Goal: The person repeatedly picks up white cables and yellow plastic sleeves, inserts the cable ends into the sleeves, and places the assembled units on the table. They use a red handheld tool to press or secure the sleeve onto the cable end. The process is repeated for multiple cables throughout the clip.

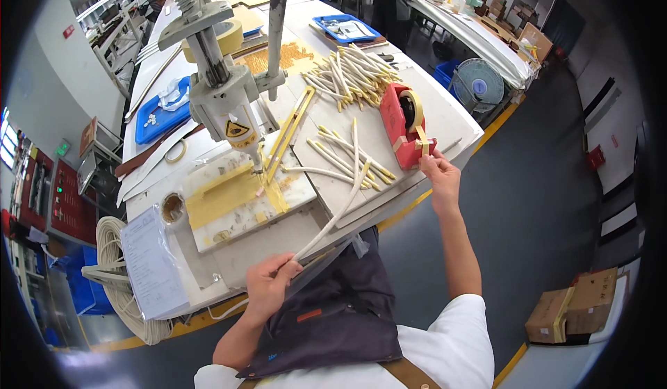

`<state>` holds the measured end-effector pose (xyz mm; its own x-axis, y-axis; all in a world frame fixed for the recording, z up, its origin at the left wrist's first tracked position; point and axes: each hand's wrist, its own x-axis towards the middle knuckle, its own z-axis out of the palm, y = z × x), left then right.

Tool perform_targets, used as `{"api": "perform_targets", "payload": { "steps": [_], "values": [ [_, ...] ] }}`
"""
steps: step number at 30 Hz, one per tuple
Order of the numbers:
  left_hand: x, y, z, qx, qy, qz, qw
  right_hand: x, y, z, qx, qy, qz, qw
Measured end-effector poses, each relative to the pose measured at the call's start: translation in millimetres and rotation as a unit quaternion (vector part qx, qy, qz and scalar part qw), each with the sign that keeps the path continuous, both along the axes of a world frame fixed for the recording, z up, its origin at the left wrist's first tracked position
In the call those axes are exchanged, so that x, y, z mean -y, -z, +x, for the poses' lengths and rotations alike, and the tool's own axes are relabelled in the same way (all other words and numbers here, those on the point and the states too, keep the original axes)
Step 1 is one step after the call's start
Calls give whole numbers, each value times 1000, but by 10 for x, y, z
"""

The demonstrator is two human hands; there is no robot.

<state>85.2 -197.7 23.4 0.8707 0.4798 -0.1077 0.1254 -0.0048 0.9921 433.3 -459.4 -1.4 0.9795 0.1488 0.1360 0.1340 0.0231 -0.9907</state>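
Note:
My left hand (271, 282) is closed round a white cord (325, 231) at the table's near edge. The cord runs up and to the right over the table, its far end among short cord pieces with yellow tips (335, 163). At the right edge, my right hand (442, 179) pinches the loose end of the masking tape (424, 141) at the front of a red tape dispenser (394, 118). The dispenser holds a yellowish tape roll (415, 102). A larger heap of yellow-tipped cord pieces (347, 76) lies behind.
A hand press (229, 104) with a long lever stands over a white block (302, 193) partly covered in yellow tape. A coil of cord (111, 250) hangs by the table's left side, near a printed sheet (151, 267). Blue trays (161, 126) and a fan (478, 86) are farther off.

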Motion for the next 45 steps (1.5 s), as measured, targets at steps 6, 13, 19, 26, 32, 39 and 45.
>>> {"api": "perform_targets", "payload": {
  "steps": [6,13,19,26,32,39,45],
  "values": [
    [13,-147,66,-3,-28,-27,999,180,-52,32,10,12,-52,999],
    [48,-211,132,78,3,59,995,-227,-678,-1157,62,-231,-48,970],
    [148,-184,115,114,4,81,990,-892,-811,-1833,126,-433,-160,878],
    [161,-195,84,130,-5,172,976,-995,-769,-1916,137,-400,-171,890],
    [181,-212,106,161,-20,228,960,-1004,-780,-1952,125,-369,-197,900],
    [191,-216,96,167,-19,227,959,-979,-800,-1951,112,-371,-181,904],
    [205,-215,94,161,-24,225,961,-912,-752,-1915,2,-430,-104,897]
  ]
}}
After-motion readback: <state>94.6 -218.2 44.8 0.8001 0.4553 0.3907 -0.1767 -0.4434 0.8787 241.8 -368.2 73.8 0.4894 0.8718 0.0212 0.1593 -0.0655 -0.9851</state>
